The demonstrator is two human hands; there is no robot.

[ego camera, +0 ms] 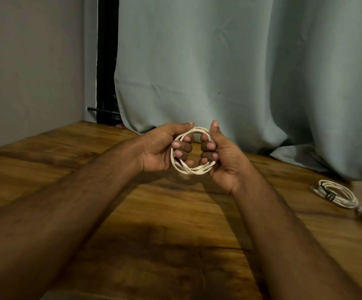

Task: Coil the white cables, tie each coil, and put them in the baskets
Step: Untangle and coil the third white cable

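1. Wooden table and grey-green curtain frame the scene; above the table the coil is held up between both hands.
2. Left hand is clamped on the coil's left arc, right hand on its right arc, fingers hooked through the ring.
3. Its open face is turned toward the camera; neither hand is nearer.
4. Right of the coil, well apart, two tied coils are seen, one cut off.
5. No baskets are visible.

left hand bare | right hand bare | forearms unsleeved
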